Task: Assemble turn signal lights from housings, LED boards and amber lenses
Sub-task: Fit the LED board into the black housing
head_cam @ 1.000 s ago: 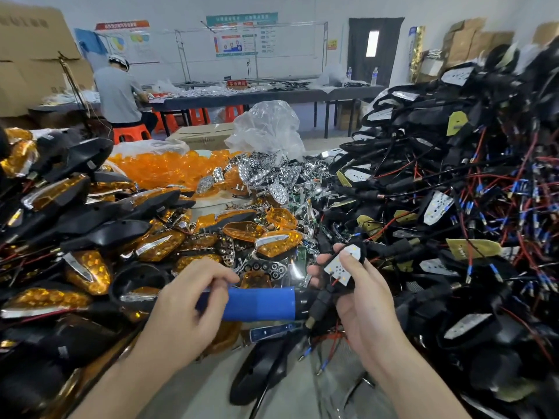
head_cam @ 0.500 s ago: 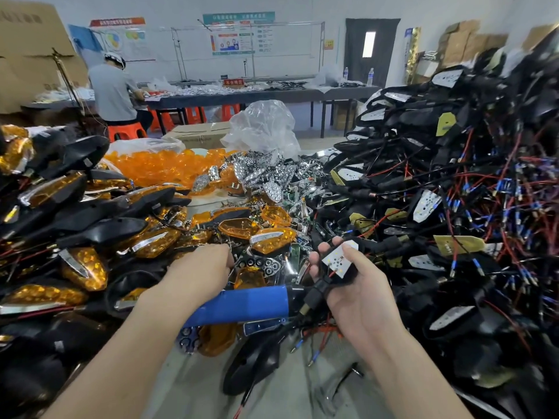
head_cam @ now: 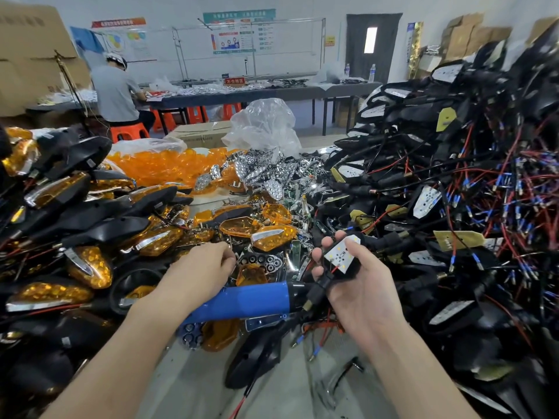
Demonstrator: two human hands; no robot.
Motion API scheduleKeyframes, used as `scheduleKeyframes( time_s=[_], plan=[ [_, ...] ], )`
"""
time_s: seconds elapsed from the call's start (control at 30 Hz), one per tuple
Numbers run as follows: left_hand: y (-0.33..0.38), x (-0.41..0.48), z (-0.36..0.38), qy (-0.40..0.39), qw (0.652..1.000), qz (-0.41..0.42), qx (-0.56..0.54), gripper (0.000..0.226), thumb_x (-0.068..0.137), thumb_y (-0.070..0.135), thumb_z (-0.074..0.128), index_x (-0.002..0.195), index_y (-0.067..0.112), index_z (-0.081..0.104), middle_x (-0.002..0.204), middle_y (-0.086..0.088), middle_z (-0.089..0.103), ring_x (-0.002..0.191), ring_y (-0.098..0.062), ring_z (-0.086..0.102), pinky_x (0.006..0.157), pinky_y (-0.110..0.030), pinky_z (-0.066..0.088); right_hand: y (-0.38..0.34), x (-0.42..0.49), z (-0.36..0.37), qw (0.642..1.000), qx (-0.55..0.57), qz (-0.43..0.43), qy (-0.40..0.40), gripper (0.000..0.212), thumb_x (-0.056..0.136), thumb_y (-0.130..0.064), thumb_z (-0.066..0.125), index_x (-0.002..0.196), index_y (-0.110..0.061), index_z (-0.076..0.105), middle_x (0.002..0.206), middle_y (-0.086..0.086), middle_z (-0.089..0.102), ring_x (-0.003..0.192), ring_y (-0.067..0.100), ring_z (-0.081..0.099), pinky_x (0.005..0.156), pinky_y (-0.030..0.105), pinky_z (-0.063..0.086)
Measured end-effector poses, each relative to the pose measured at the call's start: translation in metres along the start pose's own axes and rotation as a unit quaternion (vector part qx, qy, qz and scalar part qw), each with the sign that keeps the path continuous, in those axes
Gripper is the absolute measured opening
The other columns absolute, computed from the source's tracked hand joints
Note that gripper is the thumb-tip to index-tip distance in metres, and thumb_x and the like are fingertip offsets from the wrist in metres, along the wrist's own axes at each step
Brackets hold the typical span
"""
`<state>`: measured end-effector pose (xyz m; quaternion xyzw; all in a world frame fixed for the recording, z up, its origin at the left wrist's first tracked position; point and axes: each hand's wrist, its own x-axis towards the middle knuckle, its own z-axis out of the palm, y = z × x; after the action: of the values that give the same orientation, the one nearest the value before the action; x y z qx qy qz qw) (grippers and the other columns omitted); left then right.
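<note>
Gripping black housing (head_cam: 351, 275) with white LED board (head_cam: 341, 254) face-up in right hand (head_cam: 364, 287), centre of bench (head_cam: 196, 388) beside wired-housing heap (head_cam: 453, 207). Left hand (head_cam: 208, 266) down among loose chrome reflectors (head_cam: 263, 261), fingers curled, grasp impossible to tell. Blue tool (head_cam: 242, 300) under left wrist.

Small factory assembly floor, pretty clearly. The bench (head_cam: 193, 388) is buried under parts in bulk: finished amber-lensed turn signals (head_cam: 90, 267) are stacked on the left, loose amber lenses (head_cam: 169, 164) are heaped behind them, chrome reflectors (head_cam: 266, 173) are dumped in the middle, and a huge tangle of wired black housings (head_cam: 453, 207) is piled on the right. One housing (head_cam: 351, 275) with a white LED board (head_cam: 340, 255) is held in the right hand (head_cam: 369, 291). Further back, another long worktable (head_cam: 242, 95) is strewn with parts, a person in a grey shirt (head_cam: 113, 92) is seated on an orange stool (head_cam: 127, 133), cartons (head_cam: 462, 37) are stacked by the wall and notice boards (head_cam: 239, 31) are hung up.
</note>
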<state>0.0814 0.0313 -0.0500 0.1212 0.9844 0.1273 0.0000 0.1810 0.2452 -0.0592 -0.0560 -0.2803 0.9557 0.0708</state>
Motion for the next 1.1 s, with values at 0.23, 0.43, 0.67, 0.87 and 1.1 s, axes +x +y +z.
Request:
scheduleKeyframes(
  time_s=[0.23, 0.43, 0.67, 0.87, 1.1],
  plan=[
    [0.018, 0.001, 0.000, 0.046, 0.995, 0.081, -0.047, 0.016, 0.101, 0.034, 0.049, 0.111, 0.036, 0.061, 0.109, 0.012, 0.056, 0.092, -0.008, 0.058, 0.080, -0.035, 0.055, 0.000, 0.001, -0.002, 1.000, 0.003, -0.005, 0.002, 0.012, 0.102, -0.014, 0.048, 0.103, -0.014, 0.060, 0.088, 0.005, 0.065, 0.073, 0.022, 0.066, 0.063, 0.029, 0.046],
    [0.033, 0.008, 0.005, -0.040, 0.995, 0.093, 0.012, 0.026, 0.100, 0.037, 0.052, 0.127, 0.039, 0.053, 0.118, 0.003, 0.040, 0.107, -0.017, 0.047, 0.093, -0.039, 0.049, 0.000, 0.003, -0.003, 1.000, 0.006, -0.002, -0.001, 0.012, 0.101, -0.014, 0.048, 0.103, -0.014, 0.060, 0.088, 0.005, 0.064, 0.074, 0.023, 0.066, 0.063, 0.029, 0.047],
    [0.037, -0.002, -0.013, 0.074, 0.986, 0.092, -0.120, 0.004, 0.101, 0.029, 0.053, 0.103, 0.031, 0.050, 0.097, 0.016, 0.055, 0.085, -0.003, 0.058, 0.073, -0.028, 0.052, 0.000, 0.004, -0.002, 1.000, 0.013, 0.000, 0.001, 0.014, 0.100, -0.014, 0.047, 0.099, -0.016, 0.061, 0.085, 0.004, 0.065, 0.071, 0.022, 0.066, 0.064, 0.030, 0.047],
    [0.055, -0.026, -0.025, 0.122, 0.793, 0.006, -0.597, 0.022, 0.104, 0.016, 0.046, 0.111, 0.032, 0.060, 0.092, 0.006, 0.068, 0.068, -0.008, 0.069, 0.057, -0.017, 0.053, 0.000, 0.003, -0.002, 1.000, 0.008, 0.007, -0.002, 0.013, 0.100, -0.015, 0.048, 0.101, -0.016, 0.061, 0.085, 0.004, 0.066, 0.073, 0.023, 0.067, 0.067, 0.030, 0.048],
    [0.079, -0.047, 0.001, 0.052, 0.638, -0.035, -0.768, 0.020, 0.100, 0.005, 0.051, 0.115, 0.014, 0.060, 0.072, -0.002, 0.064, 0.059, -0.017, 0.062, 0.049, -0.027, 0.051, 0.000, 0.005, -0.003, 1.000, 0.011, 0.001, -0.010, 0.014, 0.100, -0.015, 0.048, 0.103, -0.015, 0.062, 0.087, 0.006, 0.068, 0.074, 0.023, 0.068, 0.061, 0.029, 0.053]
  ],
)
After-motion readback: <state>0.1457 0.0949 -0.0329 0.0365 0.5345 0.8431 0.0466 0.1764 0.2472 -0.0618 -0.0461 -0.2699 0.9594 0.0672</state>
